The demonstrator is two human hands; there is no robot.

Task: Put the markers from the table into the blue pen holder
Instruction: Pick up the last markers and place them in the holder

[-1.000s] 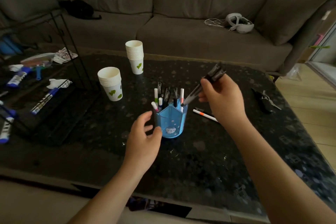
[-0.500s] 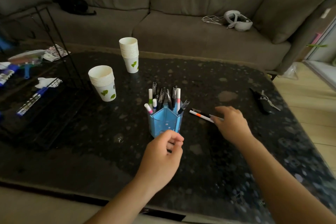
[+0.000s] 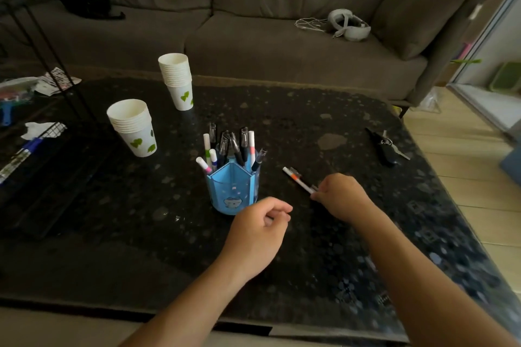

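The blue pen holder [image 3: 232, 191] stands in the middle of the black table [image 3: 324, 248] with several markers and pens [image 3: 234, 146] upright in it. To its right lie a white marker with an orange band [image 3: 297, 180] and a dark pen beside it. My right hand [image 3: 341, 196] is closed around the near ends of these, low over the table. My left hand [image 3: 259, 231] hovers just in front of the holder, fingers curled, holding nothing.
Two stacks of white paper cups [image 3: 134, 127] [image 3: 177, 79] stand at the back left. A black wire rack [image 3: 42, 135] with clutter fills the left side. Keys [image 3: 384, 145] lie at the right. A grey sofa [image 3: 253, 22] runs behind the table.
My right hand dropped its dark pens into the holder, then moved down right and closed on the markers lying on the table. My left hand let go of the holder and drew back.
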